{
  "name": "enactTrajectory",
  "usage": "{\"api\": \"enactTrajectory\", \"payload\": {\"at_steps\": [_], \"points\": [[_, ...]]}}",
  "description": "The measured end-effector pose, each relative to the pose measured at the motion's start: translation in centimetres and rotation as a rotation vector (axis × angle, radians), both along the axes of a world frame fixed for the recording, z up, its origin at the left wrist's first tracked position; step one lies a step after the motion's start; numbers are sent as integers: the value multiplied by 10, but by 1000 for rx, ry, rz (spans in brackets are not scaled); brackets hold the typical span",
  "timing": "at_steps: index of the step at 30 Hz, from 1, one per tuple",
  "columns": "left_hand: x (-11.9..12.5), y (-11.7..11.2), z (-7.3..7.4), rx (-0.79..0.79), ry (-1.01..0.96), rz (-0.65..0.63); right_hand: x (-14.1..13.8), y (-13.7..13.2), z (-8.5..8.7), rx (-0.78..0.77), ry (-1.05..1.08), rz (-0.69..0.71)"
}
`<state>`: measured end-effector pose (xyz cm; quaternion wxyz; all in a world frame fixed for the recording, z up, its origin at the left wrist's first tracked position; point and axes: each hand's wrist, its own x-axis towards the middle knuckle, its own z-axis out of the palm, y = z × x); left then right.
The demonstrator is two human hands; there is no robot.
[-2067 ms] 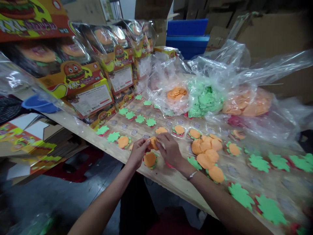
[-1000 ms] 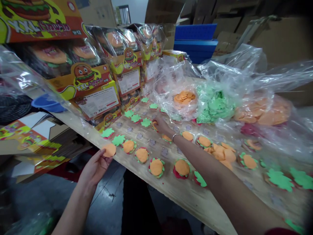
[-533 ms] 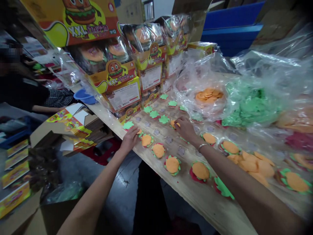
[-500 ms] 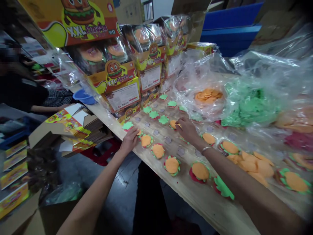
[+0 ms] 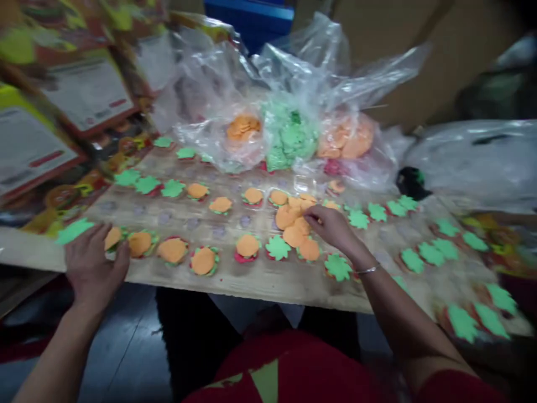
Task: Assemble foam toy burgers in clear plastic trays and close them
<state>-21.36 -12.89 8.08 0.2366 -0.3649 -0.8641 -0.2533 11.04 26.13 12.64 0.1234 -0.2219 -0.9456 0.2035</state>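
My left hand (image 5: 95, 267) rests at the table's left front edge, thumb and fingers apart. Between them shows part of an orange-topped burger piece (image 5: 112, 238); a green leaf-shaped piece (image 5: 74, 231) lies just left of the fingertips. With fingers pinched together, my right hand (image 5: 335, 226) is at the edge of a loose pile of orange discs (image 5: 296, 230), one disc at its fingertips. Small layered burger pieces, some topped with orange (image 5: 204, 261) and some with green (image 5: 338, 267), stand in clear plastic trays across the table.
Behind the trays are clear bags holding orange discs (image 5: 244, 127), green pieces (image 5: 291, 134) and paler orange discs (image 5: 348, 137). Printed display boxes (image 5: 86, 92) are stacked at the left. A white plastic bag (image 5: 482, 162) lies at the right. The wooden table edge (image 5: 255, 291) runs in front.
The view has swung right. My right hand has left an orange-topped piece in the trays and reached the orange pile. My left hand remains near the left end of the front row, its fingers spread wider.
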Motion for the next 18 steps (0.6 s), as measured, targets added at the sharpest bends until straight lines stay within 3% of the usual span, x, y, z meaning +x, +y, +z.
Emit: {"api": "enactTrajectory", "payload": {"at_steps": [2, 3, 5, 7, 10, 13, 15, 18], "points": [[39, 51, 16, 73, -12, -129, 16, -6, -4, 2, -64, -6], [65, 80, 22, 49, -66, -283, 21, -10, -7, 6, -74, 9], [120, 142, 28, -87, -153, -610, 24, -19, -14, 15, -83, 59], [171, 196, 24, -318, -184, -786, 23, -25, -23, 7, -83, 85], [220, 245, 11, -460, -239, -712, 20, -26, -34, -115, 6, 37], [232, 257, 0, -412, -356, -660, 18, -17, -40, -169, 103, -33], [228, 258, -3, -276, -550, -653, 18, -11, -39, -56, 113, -67], [213, 257, 0, 108, -1187, -518, 15, -7, -36, 112, 74, -55]]}}
